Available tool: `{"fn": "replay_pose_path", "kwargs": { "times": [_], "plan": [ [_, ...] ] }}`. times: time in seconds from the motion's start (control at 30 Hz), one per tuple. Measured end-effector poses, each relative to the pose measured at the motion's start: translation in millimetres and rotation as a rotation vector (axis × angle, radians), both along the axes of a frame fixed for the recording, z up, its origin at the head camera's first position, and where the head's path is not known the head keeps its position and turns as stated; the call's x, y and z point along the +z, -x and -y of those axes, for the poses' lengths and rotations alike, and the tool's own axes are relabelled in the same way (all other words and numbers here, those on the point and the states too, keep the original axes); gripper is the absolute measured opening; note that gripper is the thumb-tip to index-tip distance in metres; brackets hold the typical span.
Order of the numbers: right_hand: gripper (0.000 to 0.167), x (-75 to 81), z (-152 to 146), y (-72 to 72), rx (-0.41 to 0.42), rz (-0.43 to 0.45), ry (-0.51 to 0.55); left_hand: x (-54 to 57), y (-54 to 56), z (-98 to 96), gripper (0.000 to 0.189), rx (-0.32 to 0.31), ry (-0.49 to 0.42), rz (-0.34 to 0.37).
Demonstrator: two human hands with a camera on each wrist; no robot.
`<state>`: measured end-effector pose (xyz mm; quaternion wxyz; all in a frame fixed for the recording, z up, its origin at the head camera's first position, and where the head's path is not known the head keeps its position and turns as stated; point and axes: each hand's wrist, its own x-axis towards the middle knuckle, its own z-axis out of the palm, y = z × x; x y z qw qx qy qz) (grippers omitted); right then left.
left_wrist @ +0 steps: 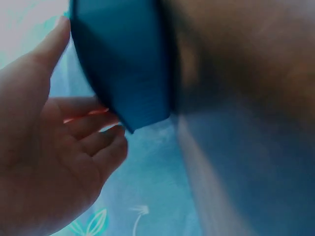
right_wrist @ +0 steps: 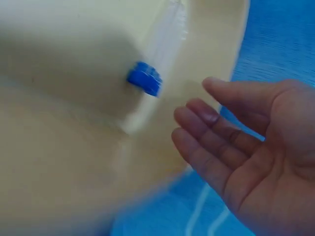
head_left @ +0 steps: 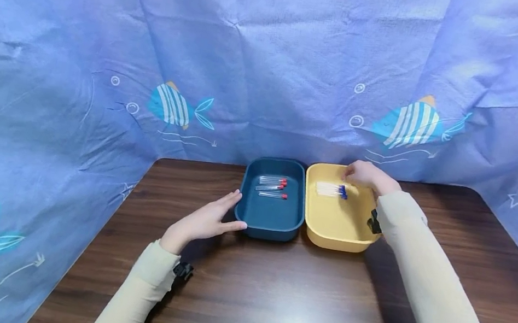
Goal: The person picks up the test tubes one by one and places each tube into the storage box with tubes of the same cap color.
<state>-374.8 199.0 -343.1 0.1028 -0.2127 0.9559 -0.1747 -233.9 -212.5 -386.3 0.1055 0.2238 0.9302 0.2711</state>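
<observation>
My left hand (head_left: 204,221) rests against the near left side of a dark blue tray (head_left: 271,234), fingers spread and thumb at the front corner. The left wrist view shows its fingertips touching the tray's rim. Several thin clear tubes with red caps (head_left: 273,195) lie in that tray. My right hand (head_left: 367,175) hovers over the far right part of a yellow tray (head_left: 337,219). Several clear tubes with blue caps (head_left: 329,189) lie there in a bundle, near the right fingertips. In the right wrist view the fingers are relaxed, holding nothing, apart from the blue caps (right_wrist: 145,78).
Both trays stand side by side at the back of a dark wooden table (head_left: 270,290). Behind them hangs a blue cloth (head_left: 281,76) printed with fish. Each sleeve carries a black wrist device (head_left: 183,270).
</observation>
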Motion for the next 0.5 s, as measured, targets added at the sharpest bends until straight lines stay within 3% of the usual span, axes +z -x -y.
{"fn": "replay_pose_path", "kwargs": {
  "times": [0.1, 0.23, 0.27, 0.37, 0.43, 0.5],
  "plan": [
    [0.025, 21.3, -11, -10.7, 0.055, -0.083, 0.050, 8.7, 9.1, 7.3, 0.091, 0.025, -0.034, -0.073],
    [0.032, 64.5, -39, -27.3, 0.040, -0.205, 0.144, 36.0, 27.7, 30.0, 0.092, 0.131, 0.012, -0.309],
    [0.035, 75.6, -47, -32.5, 0.017, -0.279, 0.159, 47.3, 31.6, 38.2, 0.091, 0.165, 0.051, -0.369],
    [0.046, 98.2, -67, -45.1, -0.091, -0.635, 0.184, 88.1, 38.8, 67.2, 0.086, 0.233, 0.161, -0.487],
    [0.056, 102.8, -73, -51.3, -0.151, -0.863, 0.177, 114.1, 39.1, 85.0, 0.083, 0.277, 0.210, -0.514],
    [0.069, 100.9, -73, -55.4, -0.207, -0.966, 0.187, 133.1, 38.7, 98.3, 0.081, 0.324, 0.224, -0.530]
  ]
}}
